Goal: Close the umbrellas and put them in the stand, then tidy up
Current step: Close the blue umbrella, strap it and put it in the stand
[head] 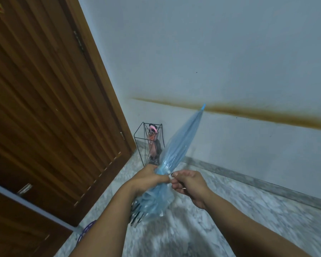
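Blue umbrella (182,141) is folded up and points up toward the wall. My left hand (148,178) wraps its fingers tight around the middle of it. My right hand (190,184) pinches its little strap (169,172) just beside. Farther off, the wire stand (140,141) sits by the door (50,112) with a pink umbrella (153,143) inside.

translucent plastic umbrella (182,143), wire stand (139,143), wooden door (44,108)

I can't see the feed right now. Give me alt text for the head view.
Both hands hold a folded blue umbrella, tip up: the left hand grips it, the right hand pinches at its strap. Behind, a black wire stand in the corner by a wooden door already holds another umbrella.
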